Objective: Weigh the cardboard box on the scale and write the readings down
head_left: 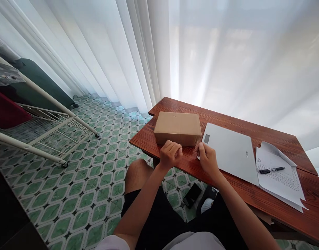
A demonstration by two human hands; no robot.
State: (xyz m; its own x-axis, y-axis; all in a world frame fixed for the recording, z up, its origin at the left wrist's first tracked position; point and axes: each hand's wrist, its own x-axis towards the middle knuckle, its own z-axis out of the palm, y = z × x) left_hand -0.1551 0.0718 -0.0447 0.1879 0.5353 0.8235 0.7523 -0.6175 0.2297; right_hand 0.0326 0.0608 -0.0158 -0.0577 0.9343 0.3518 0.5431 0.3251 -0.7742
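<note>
My left hand [171, 153] is closed in a loose fist at the near edge of the table, just in front of a brown cardboard box [178, 124]. Nothing shows between its fingers. The box lies flat, its top flaps shut. My right hand [207, 159] is also curled closed, over the near left corner of a flat silver slab [231, 151] with a small grey rectangle and dark lettering. No object shows in that hand, though its palm is hidden. Right of the slab, a black pen [271, 170] rests on handwritten papers [281, 187].
The reddish-brown wooden table [274, 135] stands against white curtains [221, 62]. Below it, a black phone [192, 195] lies near a dark shoe or slipper [206, 200]. To the left, a cream wheeled metal rack [55, 100] stands on the green tiled floor [104, 173].
</note>
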